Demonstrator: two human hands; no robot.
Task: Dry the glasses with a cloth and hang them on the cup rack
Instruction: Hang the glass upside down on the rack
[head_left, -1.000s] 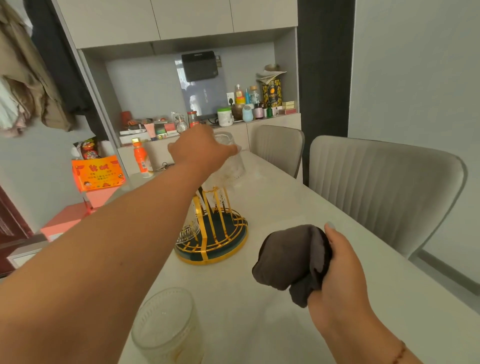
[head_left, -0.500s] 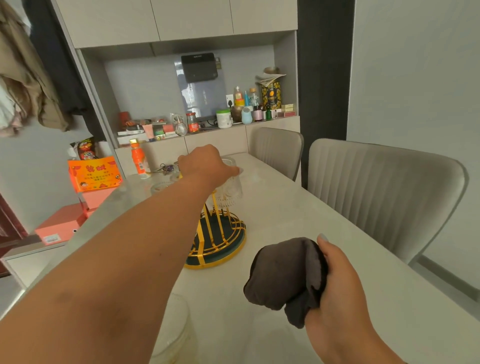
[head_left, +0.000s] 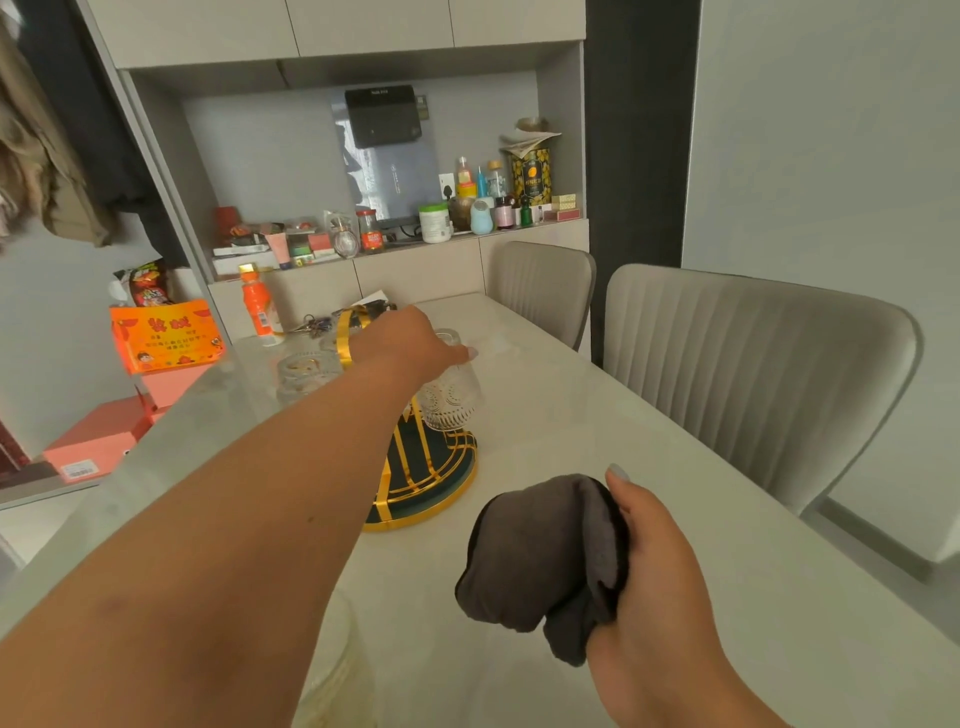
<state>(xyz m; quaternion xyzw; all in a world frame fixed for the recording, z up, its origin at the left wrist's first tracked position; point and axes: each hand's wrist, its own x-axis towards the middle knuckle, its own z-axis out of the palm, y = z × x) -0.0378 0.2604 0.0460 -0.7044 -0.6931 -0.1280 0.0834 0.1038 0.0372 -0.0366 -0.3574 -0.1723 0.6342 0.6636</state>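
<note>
My left hand (head_left: 410, 343) reaches across the table and grips an embossed clear glass (head_left: 451, 400), upside down, from above. The glass sits over a prong on the right side of the cup rack (head_left: 415, 483), which has gold wires and a dark green round base. Two more glasses (head_left: 306, 369) show at the rack's far left side. My right hand (head_left: 654, 561) holds a bunched dark grey cloth (head_left: 540, 556) above the near table. Another clear glass (head_left: 337, 670) stands at the near edge, mostly hidden by my left forearm.
The pale table (head_left: 571, 426) has two beige chairs (head_left: 753, 374) along its right side. An orange bottle (head_left: 257, 306) and keys lie at the far end. Behind is a shelf crowded with jars and bottles. Orange boxes (head_left: 166, 338) stand at the left.
My left hand has brought the glass down lower onto the rack's right side. The view has shifted a little; my right hand with the cloth has stayed about where it was.
</note>
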